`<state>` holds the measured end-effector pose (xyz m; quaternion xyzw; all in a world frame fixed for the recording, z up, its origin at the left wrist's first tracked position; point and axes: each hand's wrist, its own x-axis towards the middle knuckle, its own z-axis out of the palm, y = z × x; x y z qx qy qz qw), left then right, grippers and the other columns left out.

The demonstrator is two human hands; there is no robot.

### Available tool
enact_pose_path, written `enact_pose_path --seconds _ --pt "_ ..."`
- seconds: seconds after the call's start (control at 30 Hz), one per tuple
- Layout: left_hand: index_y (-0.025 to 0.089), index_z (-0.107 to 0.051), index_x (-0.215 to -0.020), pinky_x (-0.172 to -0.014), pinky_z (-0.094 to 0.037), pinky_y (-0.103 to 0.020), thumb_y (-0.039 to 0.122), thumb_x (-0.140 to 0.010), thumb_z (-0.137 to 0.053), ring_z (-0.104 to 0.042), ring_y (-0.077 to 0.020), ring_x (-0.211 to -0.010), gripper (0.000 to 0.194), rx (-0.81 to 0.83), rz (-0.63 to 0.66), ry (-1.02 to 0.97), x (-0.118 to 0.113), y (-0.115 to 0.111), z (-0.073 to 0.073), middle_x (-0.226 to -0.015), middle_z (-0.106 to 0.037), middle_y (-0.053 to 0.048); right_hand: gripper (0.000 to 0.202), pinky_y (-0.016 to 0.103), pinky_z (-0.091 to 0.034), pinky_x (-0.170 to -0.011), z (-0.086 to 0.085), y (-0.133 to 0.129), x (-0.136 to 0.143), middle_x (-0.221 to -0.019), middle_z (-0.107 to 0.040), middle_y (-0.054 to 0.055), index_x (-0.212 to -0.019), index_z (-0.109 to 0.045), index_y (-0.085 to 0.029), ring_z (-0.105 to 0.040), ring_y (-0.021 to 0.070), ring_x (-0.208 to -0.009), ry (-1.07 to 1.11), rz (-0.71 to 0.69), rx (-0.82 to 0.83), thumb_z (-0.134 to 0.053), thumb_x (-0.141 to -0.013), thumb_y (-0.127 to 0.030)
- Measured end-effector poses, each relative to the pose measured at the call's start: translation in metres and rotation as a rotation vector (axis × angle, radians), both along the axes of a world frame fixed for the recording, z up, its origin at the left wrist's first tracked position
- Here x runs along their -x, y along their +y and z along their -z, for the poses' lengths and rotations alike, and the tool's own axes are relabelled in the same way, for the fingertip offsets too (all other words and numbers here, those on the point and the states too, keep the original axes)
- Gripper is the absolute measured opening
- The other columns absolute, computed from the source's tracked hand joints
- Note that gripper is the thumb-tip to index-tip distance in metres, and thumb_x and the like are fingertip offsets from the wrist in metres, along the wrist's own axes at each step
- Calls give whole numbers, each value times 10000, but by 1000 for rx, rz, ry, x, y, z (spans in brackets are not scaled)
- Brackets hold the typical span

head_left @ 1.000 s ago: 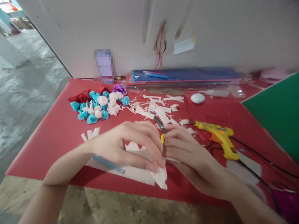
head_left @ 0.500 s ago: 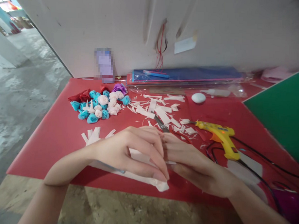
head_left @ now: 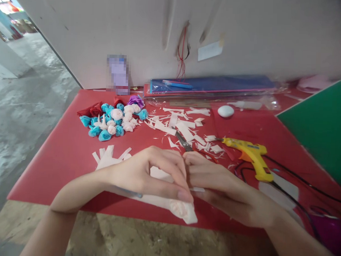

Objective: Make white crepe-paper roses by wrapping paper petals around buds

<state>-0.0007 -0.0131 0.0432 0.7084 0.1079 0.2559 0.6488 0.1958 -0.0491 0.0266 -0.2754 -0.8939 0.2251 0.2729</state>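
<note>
My left hand (head_left: 148, 170) is closed over a pale paper strip, its thumb pressed toward the fingertips. Just below that thumb shows a rolled pale pink paper flower (head_left: 180, 208), its loose end hanging to the right. My right hand (head_left: 227, 189) meets the left at the fingertips, its fingers bent and together; what they pinch is hidden. Beneath the left wrist lie white paper strips (head_left: 109, 157) and a thin bluish stick (head_left: 131, 193). Dark-bladed scissors (head_left: 183, 140) lie just beyond both hands, their handles partly covered by the right one.
Blue, white, red and purple paper flowers (head_left: 112, 120) are heaped at the left. White scraps (head_left: 184, 128) spread across the red table covering (head_left: 52, 157). A yellow glue gun (head_left: 249, 153) with a cord, a white egg-shaped object (head_left: 226, 111) and a green board (head_left: 321, 129) are right.
The flower's loose end has shifted slightly right and down, and more of its rolled layers show below my left thumb. Both hands stay nearly in place.
</note>
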Motion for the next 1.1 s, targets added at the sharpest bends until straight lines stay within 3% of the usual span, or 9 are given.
enact_pose_path --seconds 0.1,0.23,0.47,0.63,0.77,0.97,1.1 --pt "154 -657 -666 -737 -465 -304 122 -721 -625 -545 -130 -678 72 2 -4 15 -1 -2 0 -664 -623 -43 400 325 -443 -744 -2 2 -2 -676 -584 22 -801 -599 -213 -535 161 -727 27 -140 169 -247 -934 -351" --pt "144 -648 -700 -753 -457 -288 123 -752 -591 -544 -120 -701 80 -1 -13 8 -1 -2 0 -688 -611 -39 393 308 -445 -742 -1 6 -3 -713 -590 25 -779 -606 -213 -545 161 -769 71 -144 294 -279 -925 -375" --pt "141 -668 -751 -762 -448 -257 153 -677 -682 -533 -118 -732 76 -75 -34 11 -1 -1 -3 -753 -608 -43 436 263 -463 -701 2 10 -4 -728 -610 20 -726 -629 -179 -578 139 -733 123 -226 696 -335 -893 -454" --pt "134 -673 -679 -731 -453 -242 115 -647 -701 -528 -104 -694 47 -86 -19 30 -2 -3 1 -704 -596 -32 223 206 -441 -603 13 11 -2 -670 -592 -12 -696 -635 -161 -561 99 -631 281 -270 1134 -480 -815 -268" --pt "129 -679 -682 -725 -465 -238 103 -657 -689 -543 -103 -711 37 7 -24 60 -3 -4 3 -736 -591 -36 173 209 -395 -549 20 15 1 -630 -574 8 -683 -647 -104 -529 101 -596 193 -274 1395 -531 -702 -231" --pt "111 -679 -721 -702 -487 -219 113 -699 -651 -586 -103 -706 36 146 4 120 -4 -6 0 -739 -644 -48 138 220 -376 -552 26 16 4 -534 -513 -29 -639 -656 -106 -466 77 -513 203 -191 1475 -551 -649 -197" --pt "137 -676 -723 -693 -481 -190 150 -711 -646 -584 -77 -677 35 262 9 212 -4 -6 0 -738 -651 -13 126 201 -376 -526 26 17 5 -528 -547 -26 -622 -658 -122 -510 82 -531 218 -206 1489 -550 -643 -182"
